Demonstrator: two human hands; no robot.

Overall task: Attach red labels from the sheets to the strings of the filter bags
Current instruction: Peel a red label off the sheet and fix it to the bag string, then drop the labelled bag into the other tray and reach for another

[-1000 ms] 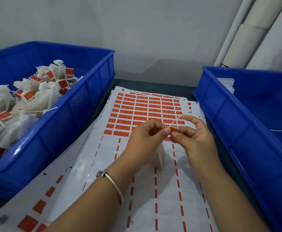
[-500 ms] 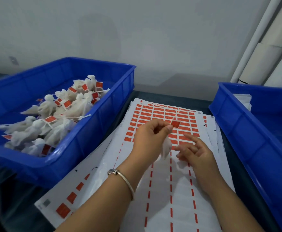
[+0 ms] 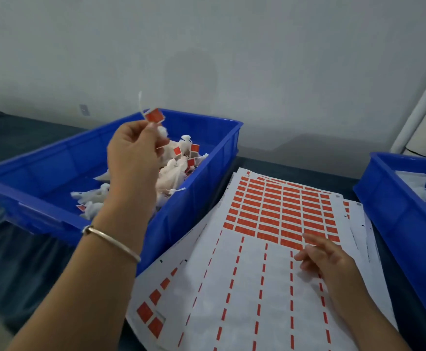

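My left hand (image 3: 133,153) is raised over the left blue bin (image 3: 201,178) and pinches a white filter bag (image 3: 162,131) by its string, with a red label (image 3: 155,115) stuck on the string above my fingers. Most of that bag is hidden behind my hand. Inside the bin lies a pile of labelled filter bags (image 3: 176,168). My right hand (image 3: 326,259) rests with relaxed fingers on the label sheet (image 3: 257,274), at the lower edge of its block of red labels (image 3: 283,211), holding nothing.
A second blue bin (image 3: 396,219) stands at the right with white material in its far corner. More label sheets lie stacked under the top one. A white pipe (image 3: 419,107) runs up the wall at the right. The table surface is dark.
My left hand has carried the labelled bag from above the sheet up and left over the left bin. My right hand let go of the string and dropped onto the sheet.
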